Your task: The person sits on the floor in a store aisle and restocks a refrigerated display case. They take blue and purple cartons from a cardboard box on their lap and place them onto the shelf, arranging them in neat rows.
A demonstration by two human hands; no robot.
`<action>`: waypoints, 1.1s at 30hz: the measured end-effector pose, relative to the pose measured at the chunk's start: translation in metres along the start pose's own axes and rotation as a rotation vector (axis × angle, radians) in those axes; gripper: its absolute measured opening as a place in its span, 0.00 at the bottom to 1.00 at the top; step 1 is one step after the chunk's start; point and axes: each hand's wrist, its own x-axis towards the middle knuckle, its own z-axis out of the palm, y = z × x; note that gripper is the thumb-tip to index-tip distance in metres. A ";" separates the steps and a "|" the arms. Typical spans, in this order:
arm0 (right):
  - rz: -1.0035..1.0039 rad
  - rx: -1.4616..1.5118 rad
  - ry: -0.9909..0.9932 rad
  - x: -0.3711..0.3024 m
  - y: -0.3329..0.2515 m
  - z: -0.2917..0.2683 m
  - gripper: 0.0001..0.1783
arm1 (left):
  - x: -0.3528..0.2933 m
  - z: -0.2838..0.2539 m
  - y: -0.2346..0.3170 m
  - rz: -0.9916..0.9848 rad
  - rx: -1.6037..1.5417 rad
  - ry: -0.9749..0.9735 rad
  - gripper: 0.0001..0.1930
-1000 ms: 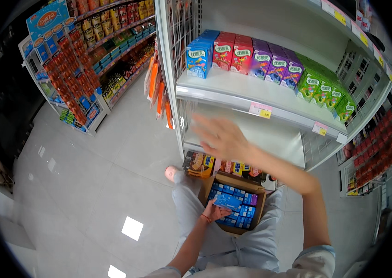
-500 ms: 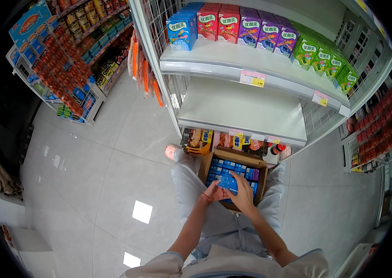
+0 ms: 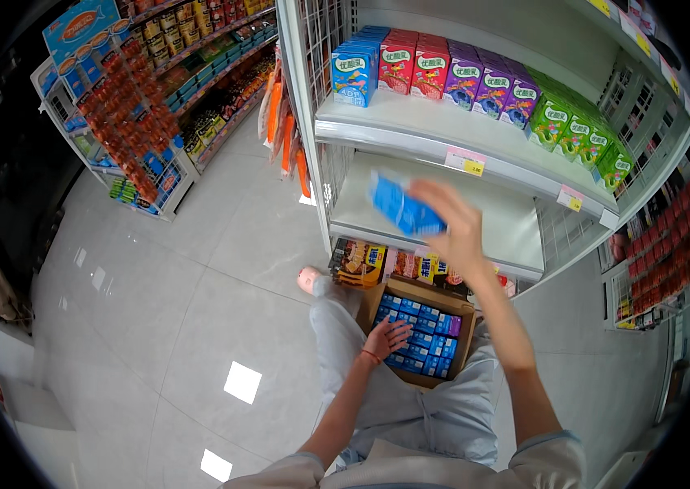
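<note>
My right hand (image 3: 459, 224) is raised in front of the shelving, its fingers closed round a blue drink carton (image 3: 398, 204) that is blurred by motion and tilted on its side. Low down, my left hand (image 3: 385, 339) hangs over the left side of an open cardboard box (image 3: 434, 296), fingers spread and holding nothing. Rows of blue cartons (image 3: 420, 339) fill the box, with a purple one (image 3: 448, 325) at its right side. Between my legs the box stands close to the bottom of the shelving.
On the upper shelf (image 3: 422, 122) stand blue (image 3: 354, 75), red (image 3: 429, 69), purple (image 3: 495, 88) and green cartons (image 3: 579, 130). A bare lower shelf (image 3: 357, 187) lies beneath. Packaged goods (image 3: 359, 261) sit at floor level. Orange packets (image 3: 289, 134) hang on the left side; a snack rack (image 3: 121, 114) is farther left.
My right hand has lifted the blue carton up and away from the box, toward the shelving. My left hand has let go of it and opened. The view has shifted slightly.
</note>
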 end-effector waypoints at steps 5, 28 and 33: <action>-0.308 -0.188 0.109 0.138 0.006 0.009 0.21 | 0.003 -0.010 -0.004 -0.021 0.032 -0.020 0.27; -0.305 -0.384 -0.164 0.194 0.078 0.088 0.33 | 0.004 -0.006 -0.004 -0.159 0.064 -0.209 0.26; -0.031 -0.148 -0.056 0.182 0.094 0.105 0.44 | 0.003 -0.003 -0.005 -0.182 0.064 -0.210 0.26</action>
